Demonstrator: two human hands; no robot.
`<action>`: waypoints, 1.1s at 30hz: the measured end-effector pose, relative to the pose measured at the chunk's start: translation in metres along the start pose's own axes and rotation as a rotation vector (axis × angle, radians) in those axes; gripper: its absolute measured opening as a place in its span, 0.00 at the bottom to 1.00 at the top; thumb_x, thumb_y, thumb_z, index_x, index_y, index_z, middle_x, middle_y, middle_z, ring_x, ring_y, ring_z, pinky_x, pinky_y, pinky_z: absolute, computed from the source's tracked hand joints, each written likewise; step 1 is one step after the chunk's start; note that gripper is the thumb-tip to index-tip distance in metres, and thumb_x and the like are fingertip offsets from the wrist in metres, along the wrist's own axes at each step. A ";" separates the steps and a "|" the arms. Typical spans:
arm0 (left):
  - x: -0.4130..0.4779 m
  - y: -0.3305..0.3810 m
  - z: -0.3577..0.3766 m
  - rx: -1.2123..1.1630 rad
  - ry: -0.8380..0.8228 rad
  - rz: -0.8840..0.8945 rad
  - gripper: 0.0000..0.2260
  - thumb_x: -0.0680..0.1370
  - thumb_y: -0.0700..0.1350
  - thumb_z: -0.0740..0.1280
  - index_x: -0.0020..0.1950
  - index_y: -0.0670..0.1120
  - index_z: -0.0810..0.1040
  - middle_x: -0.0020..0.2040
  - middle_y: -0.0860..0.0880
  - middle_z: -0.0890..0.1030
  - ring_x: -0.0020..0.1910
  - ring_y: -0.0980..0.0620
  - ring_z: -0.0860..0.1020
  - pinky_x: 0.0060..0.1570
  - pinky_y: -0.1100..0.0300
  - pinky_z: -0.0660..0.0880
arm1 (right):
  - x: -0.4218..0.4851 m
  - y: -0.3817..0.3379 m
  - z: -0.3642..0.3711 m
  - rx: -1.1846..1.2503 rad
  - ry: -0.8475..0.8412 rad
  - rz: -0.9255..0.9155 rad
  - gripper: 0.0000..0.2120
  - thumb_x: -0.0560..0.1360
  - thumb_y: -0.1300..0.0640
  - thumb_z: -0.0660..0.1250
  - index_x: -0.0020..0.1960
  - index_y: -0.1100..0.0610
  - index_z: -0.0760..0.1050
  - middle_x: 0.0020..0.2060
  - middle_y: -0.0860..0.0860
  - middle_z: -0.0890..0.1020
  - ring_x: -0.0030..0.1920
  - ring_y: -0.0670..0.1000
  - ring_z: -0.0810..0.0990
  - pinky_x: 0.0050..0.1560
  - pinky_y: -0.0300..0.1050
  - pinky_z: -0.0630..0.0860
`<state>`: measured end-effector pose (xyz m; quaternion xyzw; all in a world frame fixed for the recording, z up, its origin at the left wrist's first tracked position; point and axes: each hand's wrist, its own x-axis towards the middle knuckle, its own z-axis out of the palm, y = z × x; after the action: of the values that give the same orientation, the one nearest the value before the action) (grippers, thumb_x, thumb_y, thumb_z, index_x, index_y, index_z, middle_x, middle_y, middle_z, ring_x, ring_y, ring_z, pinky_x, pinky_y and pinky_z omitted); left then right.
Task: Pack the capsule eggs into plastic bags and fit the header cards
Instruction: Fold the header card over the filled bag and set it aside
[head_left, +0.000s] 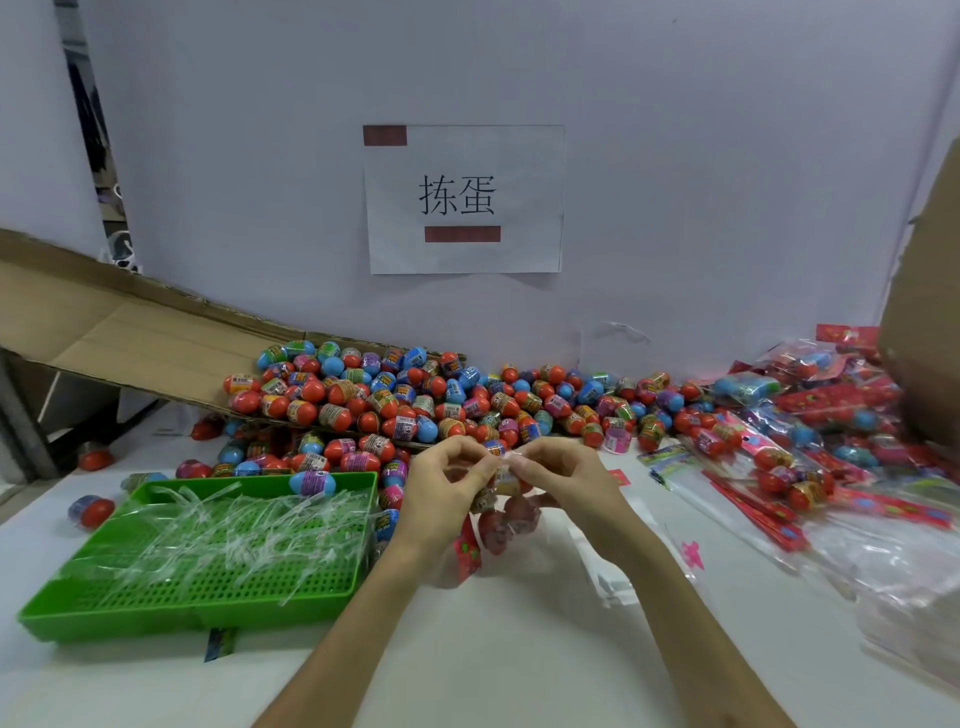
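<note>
A clear plastic bag (501, 525) with red capsule eggs inside hangs above the table in the middle. My left hand (447, 488) and my right hand (558, 480) both pinch its top edge, fingertips almost touching. A red header card (466, 556) hangs at the bag's lower left. A large heap of red, blue and purple capsule eggs (415, 400) lies behind my hands, spilling from a cardboard flap.
A green perforated tray (197, 608) full of clear plastic strips sits at the left, a blue egg (312, 483) on its rim. Packed bags with red cards (795, 441) pile at the right, beside empty clear bags (904, 571). A cardboard box (930, 312) stands far right.
</note>
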<state>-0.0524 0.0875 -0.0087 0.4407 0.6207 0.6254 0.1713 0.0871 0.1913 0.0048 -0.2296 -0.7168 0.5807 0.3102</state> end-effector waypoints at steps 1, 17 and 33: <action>0.000 0.000 0.001 -0.007 0.010 -0.005 0.04 0.81 0.43 0.71 0.48 0.46 0.84 0.42 0.51 0.86 0.44 0.55 0.84 0.45 0.62 0.81 | -0.001 0.000 0.001 -0.006 0.017 -0.014 0.05 0.78 0.55 0.72 0.46 0.56 0.84 0.40 0.54 0.86 0.42 0.51 0.85 0.43 0.41 0.81; 0.006 0.000 -0.002 -0.331 0.238 -0.220 0.15 0.88 0.45 0.54 0.51 0.44 0.78 0.41 0.49 0.87 0.37 0.49 0.86 0.35 0.54 0.81 | 0.019 -0.061 -0.128 0.890 0.358 -0.183 0.18 0.86 0.51 0.57 0.72 0.58 0.65 0.66 0.58 0.77 0.66 0.59 0.79 0.64 0.58 0.77; -0.003 -0.014 0.011 0.407 -0.138 0.021 0.07 0.83 0.43 0.66 0.55 0.54 0.82 0.55 0.60 0.82 0.56 0.59 0.79 0.52 0.64 0.75 | -0.007 0.031 -0.083 -0.590 0.088 0.031 0.14 0.75 0.56 0.74 0.59 0.45 0.82 0.59 0.40 0.77 0.59 0.37 0.75 0.51 0.26 0.71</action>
<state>-0.0468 0.0945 -0.0245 0.5144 0.7163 0.4573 0.1145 0.1505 0.2506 -0.0156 -0.3457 -0.8370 0.3413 0.2517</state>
